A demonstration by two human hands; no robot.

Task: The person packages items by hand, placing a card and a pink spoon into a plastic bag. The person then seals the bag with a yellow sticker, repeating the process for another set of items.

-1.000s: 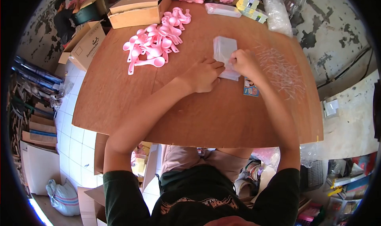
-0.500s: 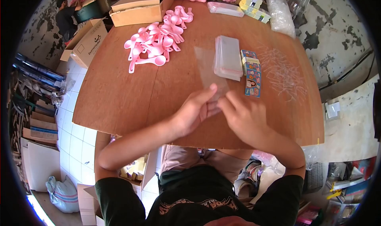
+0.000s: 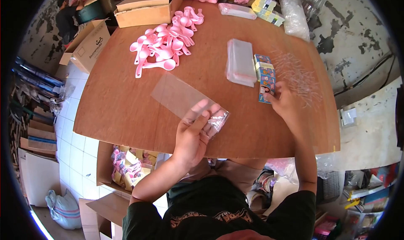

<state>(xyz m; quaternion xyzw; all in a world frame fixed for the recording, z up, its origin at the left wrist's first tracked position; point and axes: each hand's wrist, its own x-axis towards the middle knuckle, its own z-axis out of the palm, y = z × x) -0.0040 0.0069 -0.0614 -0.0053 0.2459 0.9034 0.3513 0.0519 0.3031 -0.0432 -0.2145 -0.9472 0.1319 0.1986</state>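
My left hand (image 3: 194,130) holds a clear plastic bag (image 3: 173,94) by its near end, thumb over it, the bag spread flat toward the upper left. To the right, my right hand (image 3: 288,104) pinches the near end of a banded stack of blue printed cards (image 3: 267,79); whether one card is separated cannot be made out. Beside the cards lies a pile of clear plastic bags (image 3: 241,62). Thin clear strips (image 3: 298,78) are scattered just beyond my right hand. A heap of pink measuring spoons (image 3: 165,46) sits at the table's far left.
Along the wooden table's (image 3: 118,109) back edge are a cardboard box (image 3: 145,14), a wrapped pack (image 3: 237,11), yellow card bundles (image 3: 267,9) and a plastic roll (image 3: 294,19). An open carton (image 3: 103,156) stands below the near edge. Another person (image 3: 67,19) is at the back left.
My hands were together at the bag and have parted. The left swung the bag leftward; my right hand moved right onto the printed cards.
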